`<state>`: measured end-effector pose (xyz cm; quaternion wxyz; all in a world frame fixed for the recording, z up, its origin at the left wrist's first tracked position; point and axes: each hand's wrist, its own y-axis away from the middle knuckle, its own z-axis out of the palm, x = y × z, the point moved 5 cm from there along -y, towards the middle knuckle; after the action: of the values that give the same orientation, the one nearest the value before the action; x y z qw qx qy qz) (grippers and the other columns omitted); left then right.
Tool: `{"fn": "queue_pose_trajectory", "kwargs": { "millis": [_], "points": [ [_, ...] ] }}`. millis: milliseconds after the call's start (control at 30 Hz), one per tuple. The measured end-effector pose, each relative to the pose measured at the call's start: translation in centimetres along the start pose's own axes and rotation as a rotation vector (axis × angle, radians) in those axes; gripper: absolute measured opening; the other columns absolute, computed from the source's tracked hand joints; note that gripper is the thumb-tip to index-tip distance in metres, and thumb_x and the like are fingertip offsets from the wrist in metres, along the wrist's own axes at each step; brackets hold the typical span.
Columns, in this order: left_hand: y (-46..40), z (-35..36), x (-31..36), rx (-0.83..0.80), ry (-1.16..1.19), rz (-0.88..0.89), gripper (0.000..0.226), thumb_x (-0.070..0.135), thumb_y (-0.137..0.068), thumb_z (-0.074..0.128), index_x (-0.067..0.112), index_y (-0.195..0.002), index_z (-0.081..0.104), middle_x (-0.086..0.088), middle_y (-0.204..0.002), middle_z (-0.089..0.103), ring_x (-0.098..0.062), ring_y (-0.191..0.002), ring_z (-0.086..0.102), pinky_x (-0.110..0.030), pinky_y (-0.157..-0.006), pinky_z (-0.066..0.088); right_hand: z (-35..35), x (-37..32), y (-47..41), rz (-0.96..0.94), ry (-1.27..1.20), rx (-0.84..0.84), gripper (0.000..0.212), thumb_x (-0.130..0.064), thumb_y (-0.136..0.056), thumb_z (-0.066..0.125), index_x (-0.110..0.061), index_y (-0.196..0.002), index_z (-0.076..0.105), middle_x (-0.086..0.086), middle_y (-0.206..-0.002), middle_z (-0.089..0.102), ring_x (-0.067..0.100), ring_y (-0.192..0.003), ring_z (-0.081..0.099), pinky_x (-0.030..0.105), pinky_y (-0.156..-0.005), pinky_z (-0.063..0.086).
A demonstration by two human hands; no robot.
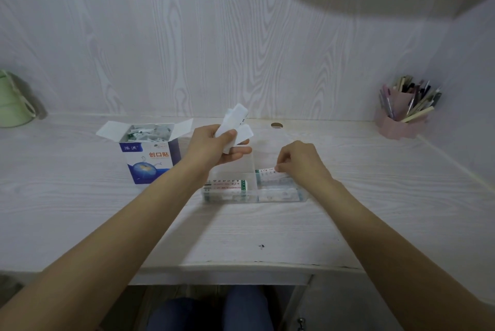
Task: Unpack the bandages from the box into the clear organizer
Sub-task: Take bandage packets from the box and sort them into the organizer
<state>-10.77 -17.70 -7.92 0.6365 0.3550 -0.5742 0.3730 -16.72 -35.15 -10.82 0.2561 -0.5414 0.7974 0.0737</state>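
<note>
- Your right hand [300, 161] pinches one bandage [270, 171] over the organizer [301, 196], right-rear cell. Strip's long axis runs left-right, in line w/ that cell, so it prob. just needs lowering flat.
- Your left hand [217, 148] grips a small stack of strips [233, 123], raised above the organizer's left-rear corner, long axis tilted up and away from you. Can't count them; at least 2 edges show.
- Right hand is the nearer one to the open cell; left sits between box [148, 159] and organizer, so it's the nearer for feeding the next strip across.
- Box: 1, left of the organizer, flaps open, still holds a jumble of bandages, too many to count.
- Organizer: 1, clear, looks like 4 cells. Front-left cell holds a pile [227, 187], long axis left-right; front-right holds some too; left-rear looks bare, hard to tell through clear plastic.
- Hands: 2, both holding.
- Task looks partway: plenty left in the box.
</note>
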Motion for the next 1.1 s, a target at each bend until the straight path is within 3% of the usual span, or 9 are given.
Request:
{"fn": "queue_pose_trajectory", "kwargs": {
  "millis": [100,233,333,467,633,833,967,1033,1100],
  "points": [
    [0.0,0.0,0.1,-0.004,-0.005,0.003,0.015,0.010,-0.098,0.048,0.009,-0.113,0.051,-0.006,-0.088,0.070,-0.016,-0.073,0.072,-0.023,-0.068,0.058,0.2,-0.5,-0.3,-0.002,0.128,-0.033,0.003,-0.012,-0.080,0.072,-0.009,-0.081,0.073,0.009,-0.084,0.070,0.020,-0.084,0.063,0.032,-0.072,0.053],
    [0.1,0.0,0.2,-0.004,-0.004,0.004,0.010,0.009,-0.097,0.050,0.011,-0.107,0.051,-0.006,-0.089,0.069,-0.015,-0.070,0.072,-0.022,-0.067,0.058,0.0,-0.9,-0.4,-0.050,0.148,-0.085,0.005,-0.012,-0.083,0.069,-0.009,-0.082,0.073,0.005,-0.083,0.071,0.016,-0.077,0.063,0.021,-0.063,0.046],
    [0.0,0.0,0.1,-0.012,-0.019,0.018,0.013,0.008,-0.095,0.052,0.008,-0.108,0.052,-0.013,-0.110,0.063,-0.016,-0.072,0.072,-0.021,-0.065,0.058,-0.9,-1.7,0.0,-0.060,-0.195,0.004,0.014,-0.024,-0.088,0.065,-0.013,-0.085,0.073,-0.005,-0.075,0.066,0.000,-0.062,0.052,0.008,-0.055,0.035],
    [-0.1,0.3,-0.5,-0.059,-0.032,-0.003,0.017,0.008,-0.094,0.054,0.003,-0.111,0.056,-0.017,-0.110,0.065,-0.020,-0.076,0.073,-0.020,-0.064,0.058,-1.0,-2.8,0.8,-0.009,-0.886,-0.073,0.013,-0.025,-0.087,0.067,-0.014,-0.092,0.071,-0.003,-0.076,0.068,0.006,-0.062,0.055,0.017,-0.058,0.043],
    [0.1,1.3,-0.6,-0.148,-0.019,-0.057,0.017,0.017,-0.100,0.045,0.007,-0.106,0.057,-0.017,-0.094,0.071,-0.023,-0.080,0.073,-0.025,-0.069,0.059,-0.6,-3.1,1.0,0.074,-1.110,-0.035,0.003,-0.001,-0.083,0.068,-0.004,-0.084,0.067,0.005,-0.070,0.064,0.010,-0.061,0.060,0.015,-0.058,0.049],
    [-0.2,0.5,0.1,-0.085,-0.041,-0.006,0.019,0.017,-0.100,0.044,0.007,-0.093,0.059,-0.014,-0.092,0.065,-0.021,-0.075,0.073,-0.026,-0.073,0.058,-1.5,-1.4,1.0,0.130,-1.506,-0.083,0.008,0.004,-0.088,0.057,0.002,-0.085,0.064,0.006,-0.074,0.070,0.012,-0.071,0.070,0.015,-0.069,0.054],
    [-0.5,0.3,0.1,-0.061,-0.070,0.009,0.024,0.017,-0.101,0.042,0.004,-0.095,0.062,-0.011,-0.089,0.069,-0.017,-0.070,0.072,-0.022,-0.067,0.058,-2.3,0.1,0.8,0.153,-1.443,-0.050,0.015,-0.010,-0.089,0.061,0.004,-0.083,0.066,0.009,-0.077,0.068,0.014,-0.075,0.068,0.016,-0.073,0.055],
    [-0.7,0.2,0.0,-0.050,-0.078,0.006,0.022,0.015,-0.100,0.044,0.002,-0.100,0.062,-0.010,-0.090,0.070,-0.016,-0.068,0.072,-0.020,-0.063,0.058,-2.9,1.0,0.7,0.109,-1.087,-0.004,0.004,-0.001,-0.084,0.065,0.003,-0.084,0.068,0.008,-0.080,0.068,0.013,-0.077,0.066,0.013,-0.072,0.053],
    [-0.8,0.2,-0.1,-0.052,-0.082,0.010,0.019,0.012,-0.099,0.047,0.001,-0.107,0.060,-0.010,-0.091,0.070,-0.017,-0.069,0.072,-0.019,-0.062,0.057,-3.1,1.7,0.6,0.068,-0.726,0.020,0.008,0.003,-0.078,0.071,-0.002,-0.084,0.071,0.003,-0.078,0.069,0.007,-0.072,0.063,0.011,-0.069,0.052]
  ]
}}
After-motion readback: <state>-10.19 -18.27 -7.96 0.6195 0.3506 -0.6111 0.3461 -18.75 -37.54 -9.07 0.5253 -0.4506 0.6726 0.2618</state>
